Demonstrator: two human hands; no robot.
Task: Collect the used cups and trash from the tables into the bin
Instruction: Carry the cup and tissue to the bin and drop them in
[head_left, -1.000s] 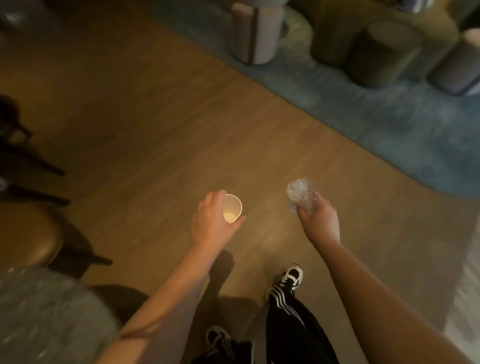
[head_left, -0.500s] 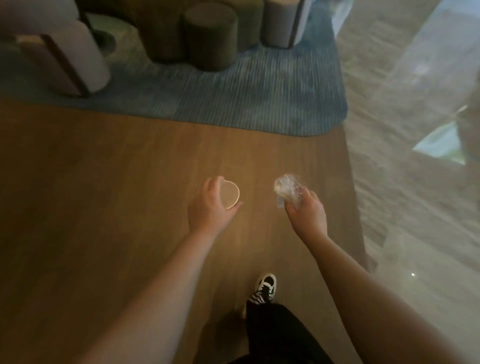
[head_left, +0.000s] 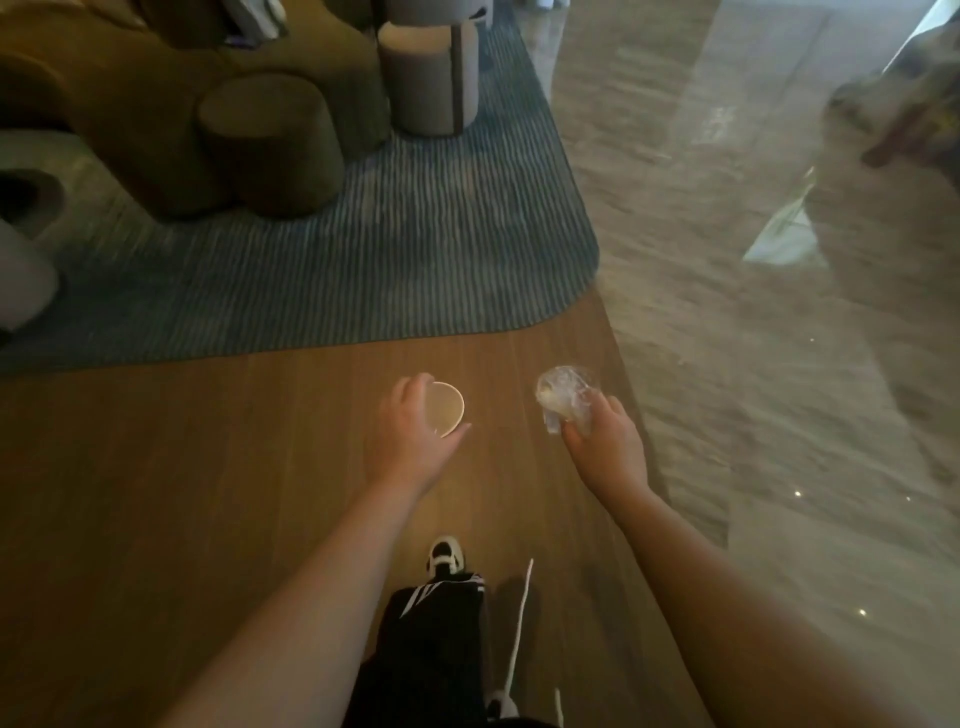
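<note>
My left hand (head_left: 410, 436) is wrapped around a paper cup (head_left: 447, 408), whose round rim faces up and looks pale inside. My right hand (head_left: 605, 441) grips a crumpled clear plastic cup (head_left: 563, 397) with some wrinkled wrap on it. Both hands are held out in front of me above a brown wooden floor, about a forearm's width apart. No bin is in view.
A blue ribbed rug (head_left: 363, 249) lies ahead to the left, with olive round stools (head_left: 270, 140) and a grey cylindrical stool (head_left: 428, 78) on it. Glossy stone floor (head_left: 753, 364) runs along the right. My black trouser leg and sneaker (head_left: 447, 558) show below.
The view has swung to the right while I walk: the rug and stools slid to the upper left and the stone floor came in on the right. Both hands keep their hold.
</note>
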